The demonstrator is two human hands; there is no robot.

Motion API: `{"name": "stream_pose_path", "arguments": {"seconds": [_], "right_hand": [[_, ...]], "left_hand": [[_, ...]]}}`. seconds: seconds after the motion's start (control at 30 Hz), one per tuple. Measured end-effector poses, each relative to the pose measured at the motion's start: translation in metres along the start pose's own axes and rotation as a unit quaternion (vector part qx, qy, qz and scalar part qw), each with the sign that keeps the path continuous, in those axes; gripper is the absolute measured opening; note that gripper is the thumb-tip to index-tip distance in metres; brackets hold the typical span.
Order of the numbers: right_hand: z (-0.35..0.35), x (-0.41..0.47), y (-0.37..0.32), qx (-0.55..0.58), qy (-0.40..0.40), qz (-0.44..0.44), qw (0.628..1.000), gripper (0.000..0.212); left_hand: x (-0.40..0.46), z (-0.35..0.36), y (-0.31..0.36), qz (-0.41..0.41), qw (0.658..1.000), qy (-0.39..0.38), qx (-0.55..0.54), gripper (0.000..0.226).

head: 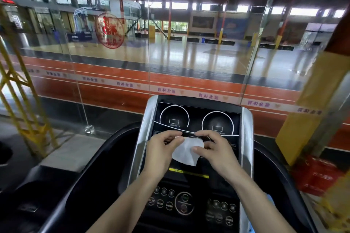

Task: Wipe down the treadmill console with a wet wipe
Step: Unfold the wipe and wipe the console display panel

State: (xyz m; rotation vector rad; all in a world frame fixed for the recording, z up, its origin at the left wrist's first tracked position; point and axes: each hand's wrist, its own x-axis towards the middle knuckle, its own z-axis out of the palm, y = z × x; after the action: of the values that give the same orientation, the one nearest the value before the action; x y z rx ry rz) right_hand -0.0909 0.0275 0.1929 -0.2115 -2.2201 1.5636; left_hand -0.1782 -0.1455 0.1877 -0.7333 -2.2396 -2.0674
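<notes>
**Both hands hold a wet wipe over the treadmill console**

The left hand (161, 152) and the right hand (216, 150) meet in front of the person, each with fingers curled and pinching one side of a small white, crumpled wet wipe (186, 150). The wipe hangs between the two hands, its lower edge drooping below the fingertips. Whether it touches the panel behind it cannot be told.

Directly behind and beneath the hands lies the black treadmill console with silver side rails (246, 138). Above the hands, the console shows two white ring-shaped dials (174, 117). Just below the hands runs a narrow yellow label strip (189, 173), and nearer the person, between the forearms, sit rows of round black buttons (163, 197) around a larger circular control.

Beyond the hands, past the console, a clear glass wall (113, 81) gives onto a glossy wooden sports court (189, 55). Far to the left of the left hand stands a yellow metal frame (22, 100); to the right of the right hand rises a yellow padded column (310, 104).
</notes>
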Motion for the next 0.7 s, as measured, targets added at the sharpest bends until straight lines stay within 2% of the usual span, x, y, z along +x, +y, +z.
{"name": "stream_pose_path", "arguments": {"seconds": [0.13, 0.3, 0.4, 0.57, 0.7], "right_hand": [[0.024, 0.023, -0.006, -0.056, 0.014, -0.029, 0.998, 0.033], [0.052, 0.046, -0.013, -0.184, 0.07, -0.052, 0.979, 0.016], [0.065, 0.052, -0.018, -0.225, 0.097, -0.06, 0.968, 0.015], [0.08, 0.06, -0.024, -0.094, 0.101, -0.009, 0.99, 0.014], [0.089, 0.066, -0.022, -0.031, 0.109, 0.033, 0.993, 0.007]], "left_hand": [[0.035, -0.033, -0.012, 0.014, 0.998, -0.044, 0.044, 0.026], [0.066, -0.06, -0.018, 0.094, 0.984, -0.075, 0.132, 0.006], [0.08, -0.072, -0.019, 0.106, 0.982, -0.099, 0.12, 0.012], [0.105, -0.082, -0.027, 0.041, 0.988, -0.142, 0.05, 0.01], [0.117, -0.082, -0.03, 0.018, 0.99, -0.137, 0.015, 0.012]]}}
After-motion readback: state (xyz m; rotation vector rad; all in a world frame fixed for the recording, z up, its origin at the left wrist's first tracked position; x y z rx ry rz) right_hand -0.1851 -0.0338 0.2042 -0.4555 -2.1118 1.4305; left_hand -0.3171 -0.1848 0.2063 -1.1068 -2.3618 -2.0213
